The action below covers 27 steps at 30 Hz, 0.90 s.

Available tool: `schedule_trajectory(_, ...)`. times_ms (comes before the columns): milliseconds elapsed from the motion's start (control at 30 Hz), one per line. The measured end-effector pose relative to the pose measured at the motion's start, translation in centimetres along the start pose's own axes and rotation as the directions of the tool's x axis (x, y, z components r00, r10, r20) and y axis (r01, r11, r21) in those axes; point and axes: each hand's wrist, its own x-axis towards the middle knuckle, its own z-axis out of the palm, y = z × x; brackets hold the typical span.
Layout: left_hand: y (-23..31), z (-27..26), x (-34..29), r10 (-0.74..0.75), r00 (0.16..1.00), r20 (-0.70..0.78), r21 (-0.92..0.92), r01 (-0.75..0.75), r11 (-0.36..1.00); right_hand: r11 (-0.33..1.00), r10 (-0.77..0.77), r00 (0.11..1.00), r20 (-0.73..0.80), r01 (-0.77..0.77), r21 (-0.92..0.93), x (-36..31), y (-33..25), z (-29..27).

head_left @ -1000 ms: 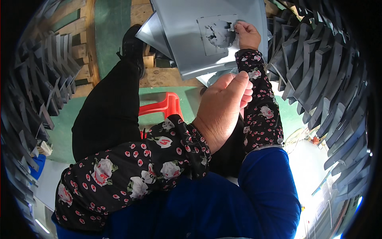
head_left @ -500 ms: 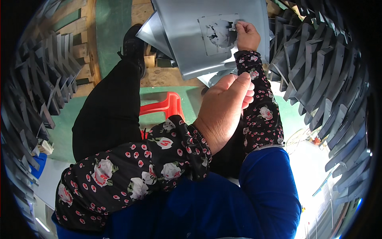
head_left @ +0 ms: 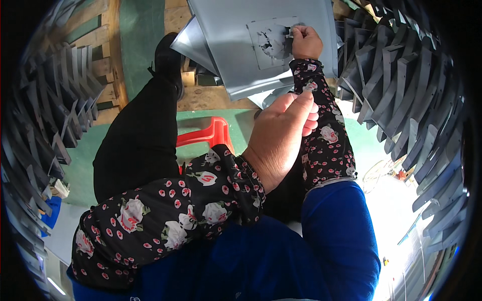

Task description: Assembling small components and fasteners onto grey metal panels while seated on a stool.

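The right hand [head_left: 307, 42] reaches forward, thumb and forefinger drawn narrowly together at the right edge of a ragged round patch [head_left: 276, 45] on a grey metal sheet [head_left: 221, 60]; I cannot tell whether something thin is caught between the fingertips. The left hand [head_left: 278, 133] hangs nearer the body in a loose fist, thumb uppermost, and I cannot see whether it hides anything. The sheet lies ahead of both hands, the right touching or almost touching it, the left a little short of its near edge. Its far end runs out of view, so its long axis is uncertain; its left side slants away from the seated person. A second sheet [head_left: 193, 45] pokes out at its left, above a wooden pallet [head_left: 213, 98]. Closer in, a red plastic stool [head_left: 217, 131] stands on the green floor [head_left: 143, 30]. Rows of angled grey metal parts flank the person, left [head_left: 65, 90] and right [head_left: 396, 75]. I can make out no clear container.
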Motion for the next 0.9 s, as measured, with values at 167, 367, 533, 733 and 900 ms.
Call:
schedule_trajectory(167,-0.9,0.6,-0.3,-0.005,0.998,0.056,0.005,0.005,1.000,0.996,0.023,0.996,0.091,-0.016,-0.085,0.6,0.3,-1.4)
schedule_trajectory(367,-1.2,1.5,-1.1,-0.039,0.992,0.119,0.051,0.033,0.998,0.991,0.120,0.992,0.026,-0.118,-0.056,-1.4,1.6,-7.0)
schedule_trajectory(533,3.6,1.5,-0.2,0.112,0.982,0.152,0.049,-0.121,0.991,0.899,0.415,0.902,-0.119,-0.427,-0.100,-3.2,8.4,-11.9)
schedule_trajectory(733,11.3,-1.8,4.1,0.337,0.935,-0.114,0.367,-0.276,0.889,0.699,0.687,0.681,0.254,-0.715,0.026,-4.8,7.4,-9.1)
schedule_trajectory(900,11.2,-10.0,13.1,0.396,0.839,-0.374,0.871,0.171,0.461,0.537,0.669,0.618,0.413,-0.786,0.307,-4.6,8.0,-8.9)
